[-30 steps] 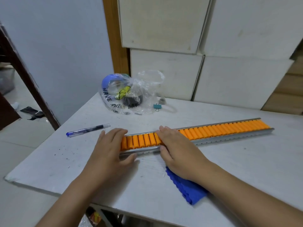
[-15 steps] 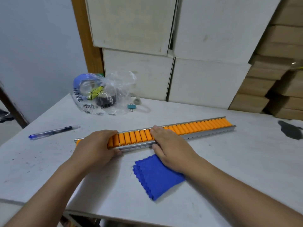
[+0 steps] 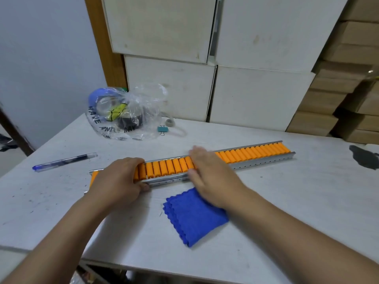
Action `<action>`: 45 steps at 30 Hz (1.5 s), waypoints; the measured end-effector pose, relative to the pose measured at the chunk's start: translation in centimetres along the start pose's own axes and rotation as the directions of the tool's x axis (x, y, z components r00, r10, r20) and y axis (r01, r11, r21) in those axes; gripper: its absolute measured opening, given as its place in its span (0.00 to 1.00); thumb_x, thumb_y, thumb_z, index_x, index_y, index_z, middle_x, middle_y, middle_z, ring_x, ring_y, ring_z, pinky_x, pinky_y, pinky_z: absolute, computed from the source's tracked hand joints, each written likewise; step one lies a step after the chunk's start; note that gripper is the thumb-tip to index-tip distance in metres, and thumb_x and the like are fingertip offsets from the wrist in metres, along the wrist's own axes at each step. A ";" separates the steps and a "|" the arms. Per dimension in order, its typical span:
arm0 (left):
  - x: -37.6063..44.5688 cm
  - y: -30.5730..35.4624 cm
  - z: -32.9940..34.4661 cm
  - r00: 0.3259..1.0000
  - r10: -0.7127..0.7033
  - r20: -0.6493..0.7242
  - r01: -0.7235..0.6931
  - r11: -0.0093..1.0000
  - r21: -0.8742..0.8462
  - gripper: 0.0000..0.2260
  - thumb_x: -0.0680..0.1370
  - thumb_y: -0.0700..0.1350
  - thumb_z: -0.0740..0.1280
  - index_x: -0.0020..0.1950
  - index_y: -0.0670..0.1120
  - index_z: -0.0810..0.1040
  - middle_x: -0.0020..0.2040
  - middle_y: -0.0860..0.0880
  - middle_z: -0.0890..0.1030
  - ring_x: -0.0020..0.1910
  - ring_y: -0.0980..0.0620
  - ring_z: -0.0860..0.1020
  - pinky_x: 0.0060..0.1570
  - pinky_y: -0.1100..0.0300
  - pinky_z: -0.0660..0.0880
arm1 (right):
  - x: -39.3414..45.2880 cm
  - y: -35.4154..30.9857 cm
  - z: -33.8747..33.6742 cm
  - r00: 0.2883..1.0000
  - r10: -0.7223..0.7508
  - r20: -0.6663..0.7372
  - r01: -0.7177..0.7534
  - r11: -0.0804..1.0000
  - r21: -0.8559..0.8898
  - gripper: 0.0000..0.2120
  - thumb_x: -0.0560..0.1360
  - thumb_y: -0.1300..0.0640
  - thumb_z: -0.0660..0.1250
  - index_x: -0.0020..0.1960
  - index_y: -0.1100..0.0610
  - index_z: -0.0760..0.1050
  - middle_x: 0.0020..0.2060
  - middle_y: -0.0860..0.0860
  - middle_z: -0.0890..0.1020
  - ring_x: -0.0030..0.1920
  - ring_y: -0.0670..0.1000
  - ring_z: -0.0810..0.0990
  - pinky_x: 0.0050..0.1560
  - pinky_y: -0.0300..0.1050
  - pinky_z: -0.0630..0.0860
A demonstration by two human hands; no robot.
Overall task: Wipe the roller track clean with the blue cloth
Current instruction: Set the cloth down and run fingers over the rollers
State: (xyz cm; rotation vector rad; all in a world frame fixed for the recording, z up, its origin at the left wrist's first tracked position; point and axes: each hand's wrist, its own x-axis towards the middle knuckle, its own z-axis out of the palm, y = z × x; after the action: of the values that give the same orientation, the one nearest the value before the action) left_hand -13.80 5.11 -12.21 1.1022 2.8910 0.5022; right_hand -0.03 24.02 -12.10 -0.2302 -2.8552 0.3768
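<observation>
The roller track (image 3: 254,154), a long metal channel filled with orange rollers, lies slanted across the white table (image 3: 297,201). My left hand (image 3: 121,181) grips it just in from its left end, fingers curled over the rollers and thumb under the near rail. My right hand (image 3: 211,175) lies across the middle of the track, fingers over the rollers and thumb against the near rail. The folded blue cloth (image 3: 192,218) rests on the table just in front of the track, its far corner under my right wrist. Neither hand holds it.
A clear plastic bag (image 3: 125,113) with tape rolls sits at the back left, a teal binder clip (image 3: 163,128) beside it. A blue pen (image 3: 65,161) lies to the left. A dark scrap (image 3: 364,157) is at the right edge. White boxes (image 3: 256,95) stand behind the table.
The view has swung right. My left hand, which covered the track's left end, now sits a little in from it. More of the blue cloth shows beneath my right wrist.
</observation>
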 end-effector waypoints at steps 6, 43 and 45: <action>0.0 -0.3 0.3 0.999 0.013 -0.034 -0.014 0.998 -0.057 0.23 0.67 0.53 0.73 0.60 0.53 0.74 0.54 0.52 0.79 0.53 0.48 0.75 0.47 0.54 0.71 | 2.5 -5.3 3.4 0.967 -0.230 0.109 0.233 0.972 -0.010 0.26 0.80 0.49 0.55 0.73 0.61 0.59 0.74 0.57 0.62 0.74 0.54 0.58 0.74 0.48 0.51; 2.7 9.7 3.1 0.956 0.286 0.068 -0.281 0.957 -0.076 0.37 0.70 0.62 0.67 0.75 0.51 0.58 0.73 0.51 0.66 0.70 0.51 0.66 0.67 0.56 0.64 | -1.2 5.6 0.3 0.997 -0.055 0.062 0.055 0.998 -0.003 0.28 0.80 0.45 0.53 0.76 0.55 0.54 0.77 0.52 0.57 0.76 0.48 0.52 0.75 0.45 0.45; 3.3 10.2 4.2 0.952 0.304 0.025 -0.302 0.952 -0.057 0.35 0.71 0.61 0.66 0.74 0.50 0.61 0.72 0.50 0.69 0.67 0.49 0.69 0.65 0.55 0.66 | -1.2 6.1 0.4 0.996 -0.060 0.059 0.062 0.998 -0.033 0.28 0.80 0.45 0.53 0.76 0.56 0.55 0.76 0.52 0.58 0.76 0.49 0.53 0.75 0.46 0.47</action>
State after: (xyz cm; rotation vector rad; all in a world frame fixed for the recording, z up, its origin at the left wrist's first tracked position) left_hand -9.24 15.63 -12.78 1.5399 2.6725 0.5554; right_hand 1.78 29.55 -14.41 -0.1409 -2.9202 0.3266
